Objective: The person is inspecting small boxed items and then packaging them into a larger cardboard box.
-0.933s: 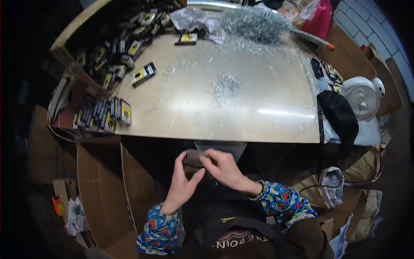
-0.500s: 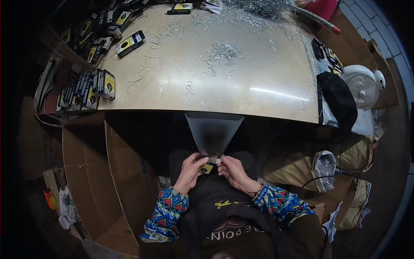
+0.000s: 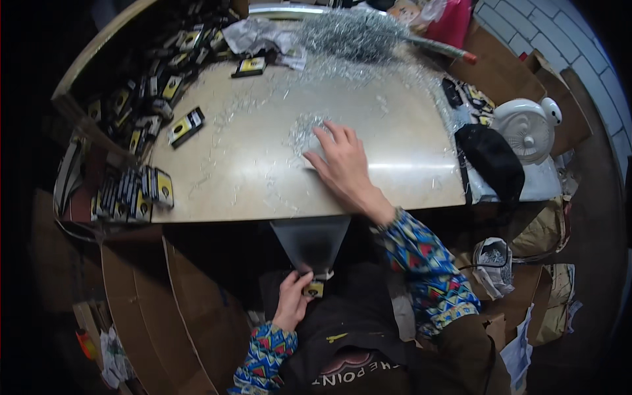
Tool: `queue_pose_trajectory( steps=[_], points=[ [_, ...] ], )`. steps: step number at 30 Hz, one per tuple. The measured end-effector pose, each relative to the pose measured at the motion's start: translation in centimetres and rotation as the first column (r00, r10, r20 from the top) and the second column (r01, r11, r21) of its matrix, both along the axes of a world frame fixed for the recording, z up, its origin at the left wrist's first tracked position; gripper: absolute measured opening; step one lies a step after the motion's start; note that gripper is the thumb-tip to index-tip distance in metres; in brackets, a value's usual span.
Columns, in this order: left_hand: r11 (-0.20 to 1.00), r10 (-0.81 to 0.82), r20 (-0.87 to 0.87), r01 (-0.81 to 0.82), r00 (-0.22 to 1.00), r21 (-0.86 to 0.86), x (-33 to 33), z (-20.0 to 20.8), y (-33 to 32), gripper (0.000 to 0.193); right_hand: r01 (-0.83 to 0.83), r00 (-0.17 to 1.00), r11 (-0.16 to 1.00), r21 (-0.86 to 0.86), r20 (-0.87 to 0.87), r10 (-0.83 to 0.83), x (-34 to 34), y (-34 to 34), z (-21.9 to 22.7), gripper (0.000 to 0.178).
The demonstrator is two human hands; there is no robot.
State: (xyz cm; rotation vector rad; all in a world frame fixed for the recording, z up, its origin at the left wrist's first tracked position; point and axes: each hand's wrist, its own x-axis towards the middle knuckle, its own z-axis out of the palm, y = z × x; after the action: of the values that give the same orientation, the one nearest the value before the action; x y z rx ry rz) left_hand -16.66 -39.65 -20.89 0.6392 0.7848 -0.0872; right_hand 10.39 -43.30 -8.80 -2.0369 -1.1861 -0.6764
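My left hand [image 3: 291,299] is closed on a small yellow-and-black box [image 3: 315,289], held at the narrow lower end of a grey funnel-shaped chute [image 3: 309,240]. The chute hangs from the table's near edge. My right hand [image 3: 342,161] reaches over the table [image 3: 243,187], palm down, its fingers apart at a small pile of thin silvery metal pins [image 3: 299,135]. Whether any pins are under that palm is hidden. Loose pins lie scattered around the pile.
A large heap of pins [image 3: 355,36] lies at the back. Many yellow-and-black boxes [image 3: 128,194] are stacked and heaped at the left; one box [image 3: 187,127] lies apart. A white fan [image 3: 526,131] and a black pouch [image 3: 490,161] are at the right. A cardboard carton [image 3: 141,296] stands lower left.
My right hand has left the chute's lower end and moved up and forward to the pin pile. My left hand stays at the box. The whole view has shifted.
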Motion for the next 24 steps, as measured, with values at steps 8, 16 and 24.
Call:
queue_pose_trajectory(
  steps=[8, 16, 24],
  points=[
    [0.999, 0.006, 0.018, -0.005, 1.000, -0.040, -0.1, 0.1, -0.2, 0.018, -0.020, 0.884, 0.994, 0.105, -0.462, 0.067, 7.1, 1.9, 2.9, 0.018],
    [0.999, -0.006, -0.014, 0.005, 1.000, -0.050, 0.5, -0.3, 0.2, 0.018, -0.116, 0.915, 0.980, 0.164, -0.367, 0.170, 7.1, 1.5, 5.0, 0.015],
    [0.998, -0.006, -0.013, 0.006, 1.000, -0.061, 0.1, -0.5, 0.1, 0.021, -0.392, 0.906, 0.902, -0.181, -0.245, 0.345, 5.4, -0.5, 0.4, 0.032]
  ],
)
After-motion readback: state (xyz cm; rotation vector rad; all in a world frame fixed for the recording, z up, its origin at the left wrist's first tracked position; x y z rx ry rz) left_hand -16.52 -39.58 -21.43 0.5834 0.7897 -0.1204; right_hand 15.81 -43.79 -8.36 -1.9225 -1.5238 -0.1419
